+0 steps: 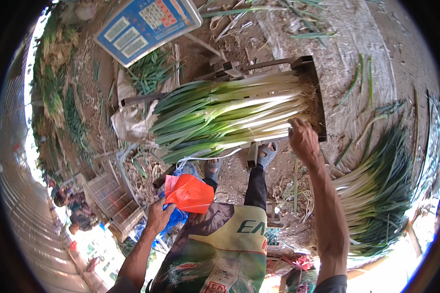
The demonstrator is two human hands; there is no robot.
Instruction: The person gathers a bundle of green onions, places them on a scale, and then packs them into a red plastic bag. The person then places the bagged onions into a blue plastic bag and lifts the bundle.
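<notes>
A layer of long green onions lies across a metal frame in front of me, green leaves to the left and white stalks with roots to the right. My right hand is at the near corner of the root end, fingers curled down by the white stalks. Whether it grips any stalk is hidden. In my left hand is an orange-red plastic sheet, pinched at its edge above my lap. A white string runs along the near side of the onions.
An electronic scale's blue display panel stands at upper left. A heap of green onions lies to the right. At lower left are a slatted plastic crate and blue plastic. Loose leaves litter the ground.
</notes>
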